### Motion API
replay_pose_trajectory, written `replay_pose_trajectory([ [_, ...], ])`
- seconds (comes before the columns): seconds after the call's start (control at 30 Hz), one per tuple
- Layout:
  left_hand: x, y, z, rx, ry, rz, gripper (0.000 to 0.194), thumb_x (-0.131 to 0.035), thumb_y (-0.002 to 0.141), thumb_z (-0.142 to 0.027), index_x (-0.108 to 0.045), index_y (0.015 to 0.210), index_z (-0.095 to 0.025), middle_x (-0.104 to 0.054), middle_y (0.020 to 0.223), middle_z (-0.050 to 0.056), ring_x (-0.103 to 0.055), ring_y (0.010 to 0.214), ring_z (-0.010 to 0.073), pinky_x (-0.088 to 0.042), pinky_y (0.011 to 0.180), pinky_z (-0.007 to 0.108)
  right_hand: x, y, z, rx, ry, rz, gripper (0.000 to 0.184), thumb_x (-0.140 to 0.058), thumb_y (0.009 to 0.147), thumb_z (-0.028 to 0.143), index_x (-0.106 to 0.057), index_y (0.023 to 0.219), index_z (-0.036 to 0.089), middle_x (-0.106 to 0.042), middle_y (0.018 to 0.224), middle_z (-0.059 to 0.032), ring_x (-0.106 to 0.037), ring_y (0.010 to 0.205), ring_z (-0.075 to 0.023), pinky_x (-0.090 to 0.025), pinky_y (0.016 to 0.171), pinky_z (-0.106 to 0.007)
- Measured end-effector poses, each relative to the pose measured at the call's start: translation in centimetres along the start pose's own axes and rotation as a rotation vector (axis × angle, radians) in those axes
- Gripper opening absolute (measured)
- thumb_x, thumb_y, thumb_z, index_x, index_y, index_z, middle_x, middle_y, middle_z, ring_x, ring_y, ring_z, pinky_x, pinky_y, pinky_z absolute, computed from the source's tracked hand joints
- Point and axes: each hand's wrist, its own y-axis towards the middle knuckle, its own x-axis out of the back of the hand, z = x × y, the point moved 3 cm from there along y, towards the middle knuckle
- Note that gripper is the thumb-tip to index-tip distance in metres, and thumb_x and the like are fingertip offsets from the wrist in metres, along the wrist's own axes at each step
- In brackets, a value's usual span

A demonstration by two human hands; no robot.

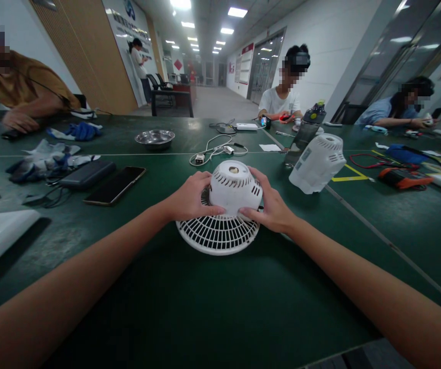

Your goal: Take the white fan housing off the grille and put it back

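A white fan motor housing (232, 192) with slots round its top sits on a round white fan grille (218, 238), which lies on the green table. My left hand (197, 197) grips the housing's left side, its thumb across the lower front. From the other side my right hand (268, 202) holds it too, fingers round the back and thumb at the front. Both hands are closed on the housing. What lies beneath the grille is hidden. Off to the right, a white plastic fan base (316, 164) stands apart from my hands.
Beyond the housing lie a white cable (220, 151) and a metal bowl (154, 138). A phone (116, 185), a black power bank (87, 174) and gloves (41, 159) are at left. To the right are a bottle (305, 130) and an orange multimeter (404, 178). Other people sit around the table.
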Motion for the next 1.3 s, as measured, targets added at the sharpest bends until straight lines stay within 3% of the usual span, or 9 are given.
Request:
replay_pose_trajectory([
  [0.17,0.0,-0.1,0.6,0.019,0.011,0.007,0.054,-0.086,0.061,-0.032,-0.071,0.112,-0.02,-0.062,0.124,0.014,-0.048,0.123,0.04,-0.035,0.107,0.053,0.1,0.3,0.2,-0.02,0.01,0.017,0.091,-0.074,0.08,0.047,-0.022,0.153,0.035,-0.042,0.153,-0.0075,-0.051,0.13,-0.0363,-0.043,0.107,-0.062],
  [0.37,0.1,0.0,0.4,0.076,-0.129,-0.012,0.046,-0.088,0.057,-0.027,-0.073,0.1,-0.02,-0.065,0.118,0.013,-0.049,0.123,0.0379,-0.038,0.106,0.049,0.1,0.3,0.1,-0.033,0.029,-0.003,0.092,-0.075,0.079,0.046,-0.022,0.153,0.034,-0.044,0.153,-0.0073,-0.051,0.131,-0.0352,-0.044,0.108,-0.06],
  [0.6,0.1,-0.1,0.8,0.012,0.006,0.012,0.051,-0.084,0.064,-0.035,-0.071,0.11,-0.017,-0.064,0.121,0.014,-0.051,0.123,0.0373,-0.036,0.107,0.05,-0.3,0.2,0.0,-0.017,-0.005,-0.021,0.092,-0.075,0.079,0.047,-0.022,0.154,0.033,-0.041,0.154,-0.0074,-0.049,0.133,-0.0348,-0.042,0.11,-0.059],
  [0.73,0.0,0.1,1.2,-0.048,0.193,0.096,0.068,-0.08,0.066,-0.051,-0.064,0.123,-0.018,-0.06,0.131,0.015,-0.047,0.127,0.0391,-0.034,0.107,0.059,-0.2,0.3,-0.1,0.02,-0.022,-0.014,0.096,-0.073,0.078,0.053,-0.02,0.154,0.029,-0.04,0.155,-0.0114,-0.049,0.132,-0.0375,-0.042,0.108,-0.063],
  [0.83,0.3,0.1,1.3,-0.122,0.263,0.113,0.075,-0.077,0.068,-0.057,-0.058,0.13,-0.018,-0.058,0.134,0.017,-0.052,0.124,0.0374,-0.039,0.104,0.057,0.2,0.2,-0.1,0.078,-0.04,0.021,0.1,-0.071,0.078,0.057,-0.016,0.156,0.027,-0.036,0.157,-0.0137,-0.047,0.133,-0.0398,-0.041,0.107,-0.064],
  [0.9,0.5,0.0,1.2,-0.154,0.232,0.087,0.075,-0.074,0.074,-0.053,-0.053,0.136,-0.018,-0.06,0.133,0.016,-0.056,0.121,0.0355,-0.043,0.103,0.053,0.4,0.1,-0.1,0.091,-0.033,0.045,0.101,-0.069,0.078,0.058,-0.012,0.157,0.027,-0.045,0.151,-0.0141,-0.056,0.124,-0.0393,-0.046,0.102,-0.063],
  [1.03,0.1,-0.4,0.7,-0.177,0.117,0.038,0.086,-0.067,0.083,-0.042,-0.023,0.155,-0.024,-0.057,0.138,0.015,-0.057,0.123,0.0348,-0.043,0.105,0.054,0.3,-0.5,0.3,0.017,0.06,0.087,0.096,-0.064,0.084,0.05,-0.007,0.157,0.027,-0.072,0.109,-0.0075,-0.07,0.076,-0.0268,-0.059,0.076,-0.05],
  [1.13,-1.1,-0.7,0.2,-0.271,0.023,0.005,0.116,-0.078,0.072,-0.044,-0.002,0.158,-0.028,-0.043,0.151,0.017,-0.048,0.132,0.0405,-0.037,0.109,0.06,-0.1,-0.9,0.8,-0.03,0.143,0.094,0.092,-0.062,0.084,0.041,-0.007,0.156,0.026,-0.073,0.093,-0.0041,-0.064,0.059,-0.0212,-0.059,0.061,-0.043],
  [1.3,-2.2,-0.7,-0.1,-0.325,0.033,-0.033,0.121,-0.084,0.064,-0.042,-0.006,0.156,-0.031,-0.032,0.156,0.017,-0.044,0.133,0.0435,-0.038,0.108,0.062,-0.2,-0.7,1.3,-0.059,0.192,0.123,0.091,-0.065,0.079,0.033,-0.013,0.154,0.025,-0.069,0.081,-0.0006,-0.059,0.054,-0.0172,-0.057,0.054,-0.037],
])
